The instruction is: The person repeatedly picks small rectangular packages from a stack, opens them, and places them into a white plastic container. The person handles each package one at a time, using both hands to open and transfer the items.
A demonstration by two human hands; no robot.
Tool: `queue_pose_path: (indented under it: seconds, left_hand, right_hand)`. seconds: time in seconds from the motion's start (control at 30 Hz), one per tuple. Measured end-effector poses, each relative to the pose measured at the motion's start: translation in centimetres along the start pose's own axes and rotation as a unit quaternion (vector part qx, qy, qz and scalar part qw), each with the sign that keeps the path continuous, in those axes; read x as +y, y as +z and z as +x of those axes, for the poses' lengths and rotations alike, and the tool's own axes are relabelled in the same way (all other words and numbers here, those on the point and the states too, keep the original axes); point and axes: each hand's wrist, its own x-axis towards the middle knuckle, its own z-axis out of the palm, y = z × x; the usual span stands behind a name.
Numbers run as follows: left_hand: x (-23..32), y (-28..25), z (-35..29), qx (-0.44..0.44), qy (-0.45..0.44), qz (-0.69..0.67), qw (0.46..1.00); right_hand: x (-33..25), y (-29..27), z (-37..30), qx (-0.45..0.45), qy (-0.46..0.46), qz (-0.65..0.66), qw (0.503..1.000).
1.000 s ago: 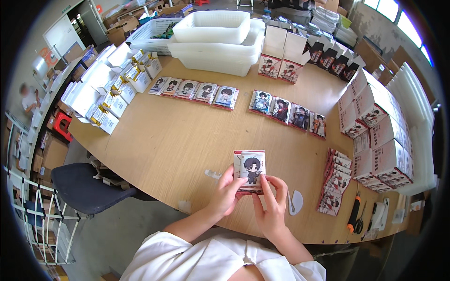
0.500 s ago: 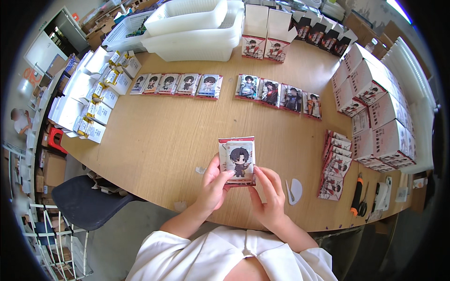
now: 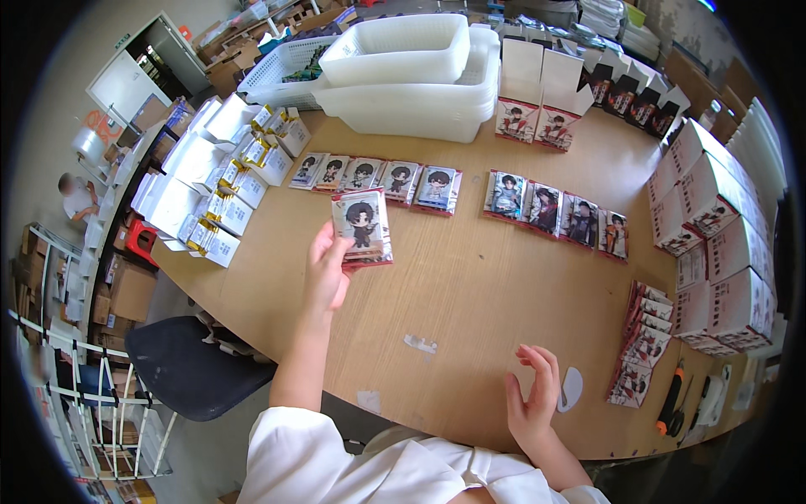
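My left hand (image 3: 326, 262) grips a card with a chibi figure (image 3: 361, 223) together with the red-and-white packet behind it. It is held over the table, just in front of a row of packets topped with chibi cards (image 3: 401, 178). My right hand (image 3: 535, 395) is empty, its fingers apart and slightly curled, above the table's near edge beside a white oval piece (image 3: 570, 389). Farther right of centre lies a second row of packets with figure cards (image 3: 544, 208). A fanned stack of red-and-white packets (image 3: 641, 344) rests to the right.
White boxes with gold packets (image 3: 220, 197) stand at left. White plastic bins (image 3: 403, 105) and upright open boxes (image 3: 517, 118) are at the back. Stacked printed boxes (image 3: 714, 210) line the right side, with an orange-handled cutter (image 3: 672, 398) and scissors nearby. A dark chair (image 3: 197, 370) sits at left.
My left hand has carried the card and packet forward and left toward the chibi-card row. My right hand has come away from them and moved right. The view has shifted.
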Motion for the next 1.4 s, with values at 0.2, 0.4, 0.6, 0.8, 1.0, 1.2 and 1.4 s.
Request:
queue_pose_path:
  seconds: [0.2,0.4,0.6,0.8,1.0,1.2,1.4]
  left_hand:
    - [-4.1,-4.0,2.3,0.009,-0.076,0.027,0.997]
    - [-4.3,-4.0,2.5,0.009,-0.077,0.041,0.996]
    - [-4.8,-4.5,2.7,0.027,-0.09,0.042,0.995]
    - [-4.4,-4.7,2.9,0.028,-0.083,0.044,0.995]
    - [-4.8,-4.7,2.7,0.035,-0.078,0.07,0.994]
    - [-3.8,-4.3,2.5,0.004,-0.057,0.049,0.997]
    - [-4.5,-4.7,2.1,0.011,0.0,0.05,0.999]
  right_hand:
    - [0.2,0.5,0.5,-0.01,0.027,-0.018,0.999]
    - [0.5,1.2,0.8,-0.022,0.053,-0.02,0.998]
    - [1.4,1.5,0.9,0.002,0.085,0.016,0.996]
    - [2.0,1.6,0.7,0.029,0.135,0.08,0.987]
    - [2.1,1.6,0.7,0.03,0.141,0.072,0.987]
    - [1.8,1.6,1.3,0.046,0.077,0.012,0.996]
    - [2.3,1.1,0.8,0.072,-0.019,-0.065,0.995]
